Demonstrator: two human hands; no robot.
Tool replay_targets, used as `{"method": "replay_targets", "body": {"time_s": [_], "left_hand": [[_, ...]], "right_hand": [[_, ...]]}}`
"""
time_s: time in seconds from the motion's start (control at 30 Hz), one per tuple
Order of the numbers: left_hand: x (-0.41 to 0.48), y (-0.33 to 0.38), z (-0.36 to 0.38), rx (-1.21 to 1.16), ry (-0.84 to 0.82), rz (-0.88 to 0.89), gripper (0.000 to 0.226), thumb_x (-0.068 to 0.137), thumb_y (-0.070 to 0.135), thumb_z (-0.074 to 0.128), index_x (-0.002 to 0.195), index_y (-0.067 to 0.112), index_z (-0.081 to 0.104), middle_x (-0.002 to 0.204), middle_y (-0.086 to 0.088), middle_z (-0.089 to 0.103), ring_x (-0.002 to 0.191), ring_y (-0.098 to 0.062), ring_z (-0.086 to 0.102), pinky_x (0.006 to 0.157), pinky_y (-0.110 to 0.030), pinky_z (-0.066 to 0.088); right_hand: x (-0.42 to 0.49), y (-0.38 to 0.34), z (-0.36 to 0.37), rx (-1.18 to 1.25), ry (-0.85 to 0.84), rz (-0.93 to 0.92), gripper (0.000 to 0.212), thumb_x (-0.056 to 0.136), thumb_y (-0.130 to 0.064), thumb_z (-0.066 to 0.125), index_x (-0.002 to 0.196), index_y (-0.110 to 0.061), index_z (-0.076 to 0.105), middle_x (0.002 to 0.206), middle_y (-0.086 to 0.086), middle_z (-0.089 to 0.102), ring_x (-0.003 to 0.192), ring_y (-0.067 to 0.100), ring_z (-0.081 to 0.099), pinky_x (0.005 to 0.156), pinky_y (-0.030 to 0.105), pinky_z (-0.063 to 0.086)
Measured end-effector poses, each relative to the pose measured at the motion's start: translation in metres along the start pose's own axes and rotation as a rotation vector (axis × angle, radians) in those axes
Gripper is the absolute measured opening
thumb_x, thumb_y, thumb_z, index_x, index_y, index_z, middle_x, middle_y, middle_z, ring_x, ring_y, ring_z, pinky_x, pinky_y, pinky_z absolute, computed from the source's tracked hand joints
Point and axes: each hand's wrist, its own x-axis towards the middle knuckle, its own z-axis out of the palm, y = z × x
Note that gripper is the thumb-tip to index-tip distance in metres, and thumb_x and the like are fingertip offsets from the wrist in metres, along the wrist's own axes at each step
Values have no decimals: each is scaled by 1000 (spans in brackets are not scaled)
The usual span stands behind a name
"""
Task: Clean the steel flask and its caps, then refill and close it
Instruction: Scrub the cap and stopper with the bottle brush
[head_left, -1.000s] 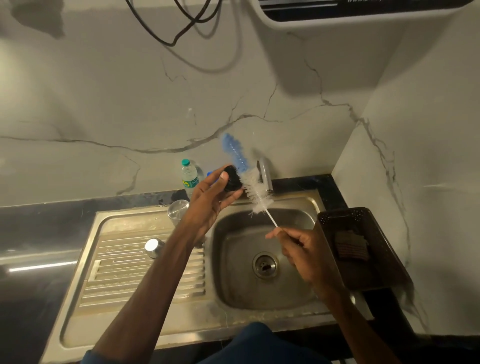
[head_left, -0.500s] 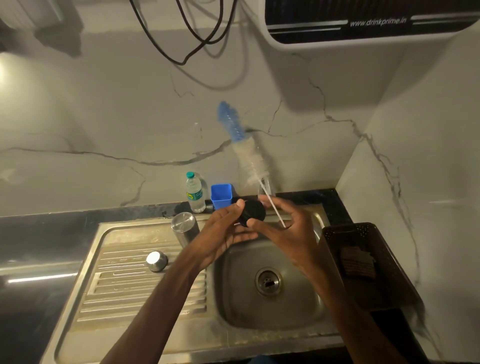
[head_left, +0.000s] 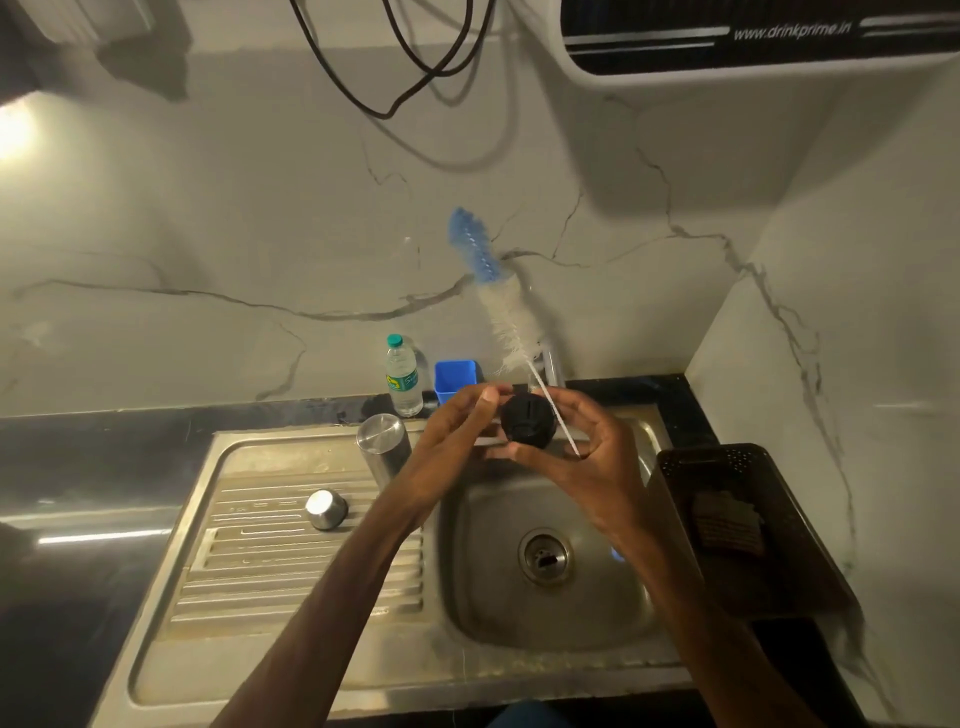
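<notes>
On the drainboard (head_left: 249, 618) at your left sit the steel cap (head_left: 325, 508) and, behind it, the upright flask (head_left: 383, 446). Over the sink (head_left: 488, 603), your left hand (head_left: 451, 437) pinches the black cap (head_left: 525, 421); your right hand (head_left: 597, 460) grips the brush (head_left: 497, 306) by its wire, bristles up.

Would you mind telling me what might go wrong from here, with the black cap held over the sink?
The black cap is held between the left hand and right hand over the sink; it may slip into the basin.
The right hand also holds the bottle brush by its thin stem, bristles high; it may tip or flick water.
The steel flask stands upright beside the left forearm and could be knocked over.
</notes>
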Motion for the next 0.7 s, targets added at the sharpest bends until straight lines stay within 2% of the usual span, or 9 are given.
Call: {"method": "replay_targets", "body": {"time_s": [0.1, 0.2, 0.37, 0.47, 0.57, 0.7], "left_hand": [[1, 5, -2, 126, -14, 145, 33, 101, 30, 64, 132, 19, 68, 118, 3, 74, 110, -18, 72, 96, -36, 60], [5, 5, 2, 320, 32, 221, 40, 89, 33, 81, 127, 24, 73, 107, 9, 78, 101, -12, 74, 96, -32, 60], [12, 3, -3, 413, 58, 274, 44, 84, 42, 84, 124, 29, 76, 104, 10, 78, 100, -14, 74, 92, -38, 61], [11, 7, -3, 443, 63, 276, 44, 82, 43, 85, 123, 28, 77, 97, 13, 78, 93, -9, 75, 87, -30, 62], [7, 9, 2, 434, 142, 260, 42, 77, 40, 88, 115, 27, 79, 87, 19, 77, 85, -3, 74, 84, -19, 58], [2, 13, 11, 423, 134, 238, 32, 79, 29, 90, 102, 43, 73, 81, 35, 72, 81, 2, 73, 77, -7, 51]], "right_hand": [[1, 5, -2, -65, 22, 18, 63, 67, -31, 96, 123, -32, 68, 116, -14, 74, 114, 5, 66, 95, 43, 60], [1, 10, -1, -79, 36, 32, 61, 69, -30, 95, 123, -32, 68, 115, -14, 73, 113, 6, 66, 94, 41, 60], [0, 13, 0, -69, 56, 47, 60, 67, -30, 97, 120, -32, 70, 111, -13, 75, 108, 7, 69, 90, 38, 61], [1, 14, 1, -78, 62, 49, 61, 67, -32, 97, 122, -32, 69, 112, -13, 74, 110, 8, 68, 92, 42, 61], [2, 16, 1, -88, 88, 35, 64, 67, -29, 97, 124, -29, 68, 115, -11, 73, 112, 10, 67, 92, 46, 61], [2, 18, 1, -78, 135, 3, 64, 66, -27, 97, 122, -21, 65, 114, -5, 73, 108, 14, 69, 87, 45, 62]]}}
